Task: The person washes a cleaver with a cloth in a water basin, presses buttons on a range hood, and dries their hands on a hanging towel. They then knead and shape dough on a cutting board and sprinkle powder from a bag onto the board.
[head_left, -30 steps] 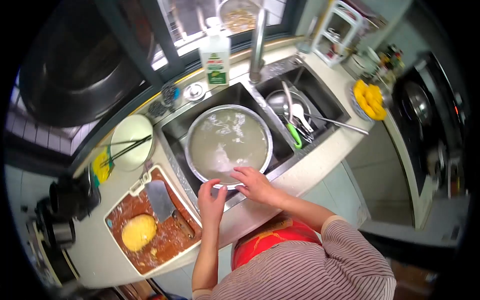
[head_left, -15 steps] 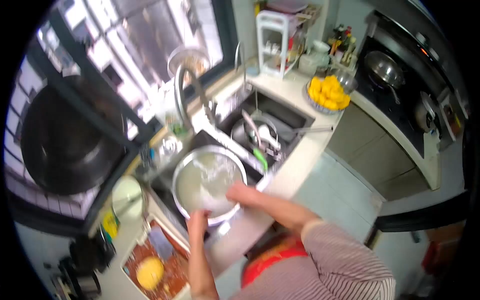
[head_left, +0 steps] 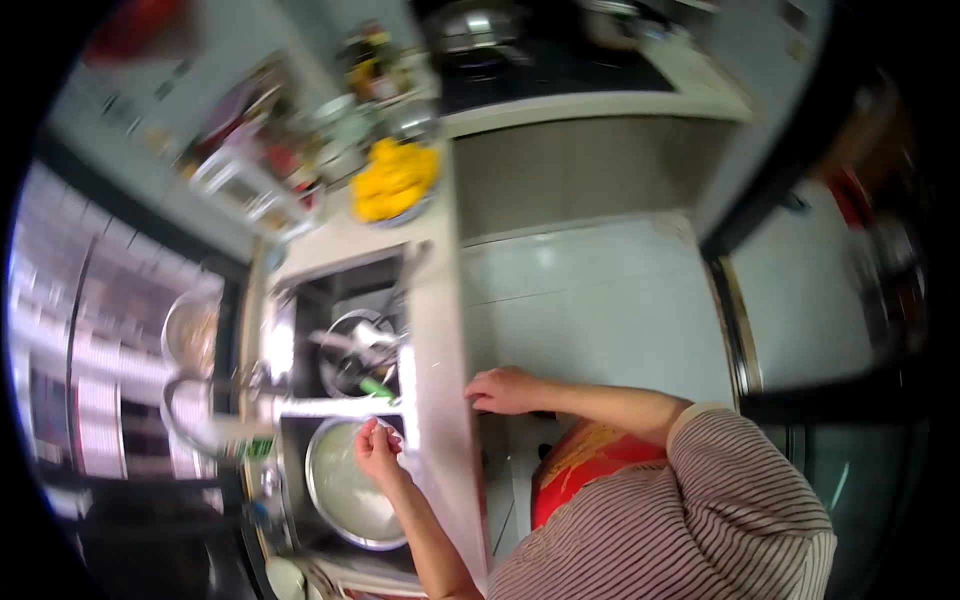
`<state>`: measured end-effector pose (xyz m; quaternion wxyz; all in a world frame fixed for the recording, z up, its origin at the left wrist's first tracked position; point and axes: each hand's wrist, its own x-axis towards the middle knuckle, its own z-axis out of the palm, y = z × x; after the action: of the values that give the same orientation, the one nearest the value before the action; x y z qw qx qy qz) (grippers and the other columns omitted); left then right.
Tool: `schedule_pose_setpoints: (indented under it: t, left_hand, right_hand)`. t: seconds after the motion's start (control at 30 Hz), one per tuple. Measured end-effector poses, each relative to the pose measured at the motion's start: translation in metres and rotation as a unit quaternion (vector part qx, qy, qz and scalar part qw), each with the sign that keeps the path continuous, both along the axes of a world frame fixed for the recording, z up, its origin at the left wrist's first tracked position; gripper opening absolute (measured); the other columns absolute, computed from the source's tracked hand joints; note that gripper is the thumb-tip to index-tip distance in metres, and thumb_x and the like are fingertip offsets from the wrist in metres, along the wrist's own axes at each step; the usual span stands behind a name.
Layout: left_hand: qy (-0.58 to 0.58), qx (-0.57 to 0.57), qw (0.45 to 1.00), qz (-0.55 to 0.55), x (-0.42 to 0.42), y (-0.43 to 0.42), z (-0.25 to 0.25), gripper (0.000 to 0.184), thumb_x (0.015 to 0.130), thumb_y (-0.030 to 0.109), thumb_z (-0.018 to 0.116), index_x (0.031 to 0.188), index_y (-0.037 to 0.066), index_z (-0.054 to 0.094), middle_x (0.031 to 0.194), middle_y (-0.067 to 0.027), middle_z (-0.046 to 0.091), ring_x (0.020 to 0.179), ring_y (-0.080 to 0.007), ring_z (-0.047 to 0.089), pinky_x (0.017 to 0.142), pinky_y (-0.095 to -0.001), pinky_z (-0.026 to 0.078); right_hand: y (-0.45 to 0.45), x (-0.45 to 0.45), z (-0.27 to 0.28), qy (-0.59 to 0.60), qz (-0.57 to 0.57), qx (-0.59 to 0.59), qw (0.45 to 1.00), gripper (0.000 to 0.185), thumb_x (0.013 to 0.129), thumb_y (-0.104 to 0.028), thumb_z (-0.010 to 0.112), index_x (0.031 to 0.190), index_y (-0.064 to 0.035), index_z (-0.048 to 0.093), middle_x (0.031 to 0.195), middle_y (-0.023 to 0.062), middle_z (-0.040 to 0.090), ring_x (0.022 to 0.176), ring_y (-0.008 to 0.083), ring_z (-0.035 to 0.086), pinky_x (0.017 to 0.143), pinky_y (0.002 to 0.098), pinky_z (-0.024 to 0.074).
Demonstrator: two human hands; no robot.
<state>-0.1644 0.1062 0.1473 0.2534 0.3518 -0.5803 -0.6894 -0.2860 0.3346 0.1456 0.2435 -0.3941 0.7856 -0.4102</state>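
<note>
A big round silver metal bowl of cloudy water [head_left: 312, 482] is set in the shiny steel sink [head_left: 338, 407]. The left hand [head_left: 378, 455] is held up over the bowl's rim, with the arm slanted up from below. Its fingers are bent in, but whether they are pinched together cannot be told. The right arm is stretched sideways, and the right hand [head_left: 505, 390] is held near the pale counter's [head_left: 436, 330] edge, its fingers loosely stretched and slightly apart; whether the edge is touched cannot be told
</note>
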Motion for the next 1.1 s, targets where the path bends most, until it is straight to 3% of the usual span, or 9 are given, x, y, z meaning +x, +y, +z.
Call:
schedule_pose_setpoints:
  t: [0.13,0.2,0.37,0.47,0.63,0.8,1.03,1.1]
  left_hand:
    - [0.007,0.042,0.979,-0.200,-0.083,0.135,0.015,0.016,0.079,0.006,0.056,0.095,0.004,0.057,0.070,-0.0061,0.058,0.053,-0.0087,0.050,0.046,-0.0191,0.037]
    - [-0.042,0.063,0.951,-0.301,-0.105,0.201,0.004,0.017,0.080,0.006,0.055,0.096,0.003,0.057,0.070,-0.0064,0.058,0.054,-0.0093,0.050,0.048,-0.0200,0.037]
    - [-0.116,0.054,0.859,-0.496,-0.151,0.386,0.004,0.017,0.081,0.012,0.056,0.096,0.002,0.058,0.073,-0.0067,0.059,0.056,-0.0109,0.051,0.049,-0.0218,0.039]
    - [-0.137,0.046,0.824,-0.548,-0.195,0.498,-0.012,0.019,0.082,0.013,0.056,0.098,0.002,0.057,0.075,-0.0073,0.059,0.057,-0.0117,0.052,0.050,-0.0219,0.040]
    - [-0.153,0.037,0.774,-0.614,-0.235,0.665,-0.006,0.019,0.083,0.013,0.054,0.099,0.002,0.056,0.077,-0.0075,0.059,0.057,-0.0114,0.053,0.049,-0.0215,0.040]
    - [-0.163,0.033,0.728,-0.665,-0.261,0.777,0.003,0.018,0.084,0.012,0.054,0.098,0.002,0.056,0.076,-0.0066,0.059,0.057,-0.0112,0.053,0.048,-0.0204,0.039]
    - [-0.201,-0.004,0.700,-0.685,-0.330,0.898,-0.020,0.017,0.082,0.009,0.053,0.097,0.002,0.057,0.076,-0.0062,0.060,0.056,-0.0097,0.052,0.048,-0.0192,0.039]
    - [-0.191,0.015,0.692,-0.696,-0.354,0.940,-0.026,0.017,0.082,0.009,0.054,0.097,0.004,0.058,0.076,-0.0050,0.060,0.056,-0.0086,0.052,0.048,-0.0190,0.038]
  right_hand:
    - [0.157,-0.003,-0.017,0.018,-0.162,0.149,0.975,0.027,0.080,-0.020,0.051,0.101,-0.0057,0.059,0.101,0.0139,0.059,0.096,0.0292,0.055,0.081,0.0386,0.0439]
    - [0.231,0.006,-0.011,-0.020,-0.235,0.186,0.954,0.029,0.080,-0.021,0.051,0.104,-0.0059,0.058,0.101,0.0140,0.059,0.095,0.0302,0.055,0.080,0.0386,0.0440]
    - [0.417,0.024,-0.042,-0.185,-0.506,0.040,0.842,0.028,0.079,-0.023,0.058,0.101,-0.0056,0.060,0.098,0.0125,0.062,0.090,0.0253,0.058,0.079,0.0335,0.0453]
    - [0.516,0.026,-0.077,-0.185,-0.595,-0.025,0.782,0.023,0.079,-0.013,0.061,0.099,-0.0017,0.060,0.078,0.0050,0.061,0.061,0.0113,0.055,0.058,0.0249,0.0462]
    - [0.653,0.021,-0.064,-0.193,-0.629,-0.065,0.750,0.023,0.080,-0.014,0.059,0.099,-0.0010,0.060,0.076,0.0045,0.060,0.062,0.0113,0.055,0.059,0.0245,0.0455]
    - [0.758,-0.005,-0.048,-0.111,-0.665,-0.056,0.736,0.025,0.080,-0.016,0.060,0.098,-0.0002,0.060,0.075,0.0068,0.061,0.066,0.0121,0.056,0.061,0.0249,0.0456]
    - [0.849,-0.056,-0.047,-0.141,-0.625,-0.040,0.767,0.025,0.079,-0.020,0.059,0.097,-0.0030,0.060,0.079,0.0116,0.063,0.071,0.0203,0.060,0.066,0.0291,0.0469]
    - [0.882,-0.079,-0.045,-0.100,-0.598,-0.028,0.795,0.025,0.079,-0.021,0.060,0.097,-0.0039,0.061,0.080,0.0120,0.063,0.072,0.0219,0.060,0.067,0.0301,0.0471]
